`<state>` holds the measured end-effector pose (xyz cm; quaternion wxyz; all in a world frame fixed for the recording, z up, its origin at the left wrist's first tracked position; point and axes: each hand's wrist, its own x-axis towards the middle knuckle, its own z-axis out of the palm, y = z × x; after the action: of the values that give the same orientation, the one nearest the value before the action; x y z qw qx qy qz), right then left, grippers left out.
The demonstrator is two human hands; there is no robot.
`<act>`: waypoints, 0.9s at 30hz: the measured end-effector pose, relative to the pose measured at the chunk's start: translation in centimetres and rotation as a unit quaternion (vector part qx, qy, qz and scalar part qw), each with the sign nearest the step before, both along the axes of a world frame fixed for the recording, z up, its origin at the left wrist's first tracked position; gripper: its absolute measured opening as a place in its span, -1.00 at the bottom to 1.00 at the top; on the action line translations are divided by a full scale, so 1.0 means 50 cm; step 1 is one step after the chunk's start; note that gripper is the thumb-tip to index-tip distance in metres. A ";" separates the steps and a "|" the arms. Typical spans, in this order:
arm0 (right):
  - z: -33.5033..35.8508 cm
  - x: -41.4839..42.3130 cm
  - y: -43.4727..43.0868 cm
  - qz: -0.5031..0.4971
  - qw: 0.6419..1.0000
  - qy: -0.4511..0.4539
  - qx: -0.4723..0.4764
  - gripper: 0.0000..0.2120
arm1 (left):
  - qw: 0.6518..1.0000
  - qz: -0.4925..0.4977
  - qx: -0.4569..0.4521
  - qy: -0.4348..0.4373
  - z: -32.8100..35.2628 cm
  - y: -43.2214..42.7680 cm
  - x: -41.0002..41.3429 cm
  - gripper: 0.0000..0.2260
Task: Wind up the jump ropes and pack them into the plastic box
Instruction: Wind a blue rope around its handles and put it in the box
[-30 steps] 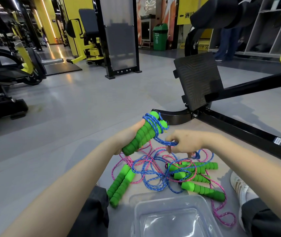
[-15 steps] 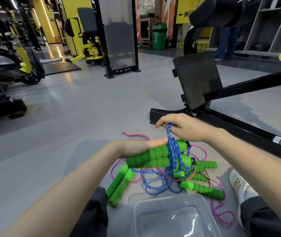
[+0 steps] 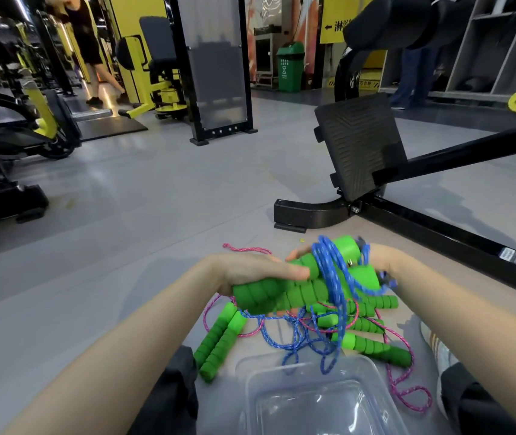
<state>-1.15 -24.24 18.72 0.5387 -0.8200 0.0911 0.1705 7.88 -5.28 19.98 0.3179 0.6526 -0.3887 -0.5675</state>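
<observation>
Green handles (image 3: 282, 293), L hand (image 3: 250, 271), sign (image 3: 332, 14): 淋

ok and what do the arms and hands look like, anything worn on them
The left forearm and right forearm are bare, no sleeves in view. The left hand and right hand wear no gloves; no watch, ring or band shows.

Two green foam handles (image 3: 269, 293), side by side and wrapped in blue rope (image 3: 329, 271), are raised above a floor tangle of pink rope (image 3: 244, 248), blue cord and spare green handles (image 3: 219, 343), just beyond a clear plastic box (image 3: 313, 403).
</observation>
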 end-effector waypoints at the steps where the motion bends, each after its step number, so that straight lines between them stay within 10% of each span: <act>1: -0.015 0.000 0.003 -0.070 0.997 0.004 -0.023 -0.60 | 0.999 0.035 -0.016 0.024 0.003 0.000 0.004 -0.50; 11: -0.016 0.025 0.061 0.056 0.955 0.007 -0.290 -0.83 | 0.954 0.296 -0.039 -0.007 -0.012 0.004 0.044 -0.60; 16: 0.005 0.033 0.062 0.061 0.864 -0.178 -0.467 -0.89 | 0.948 0.316 -0.024 0.020 -0.016 0.001 0.047 -0.54; 27: 0.049 0.023 0.044 0.014 0.792 -0.339 -0.508 -0.74 | 0.966 0.216 0.095 -0.102 -0.016 0.005 0.049 -0.34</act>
<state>0.01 -22.01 21.18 0.0386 -0.9819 -0.0354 -0.1819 10.33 -5.02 19.17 0.3282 0.8029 -0.2130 -0.4497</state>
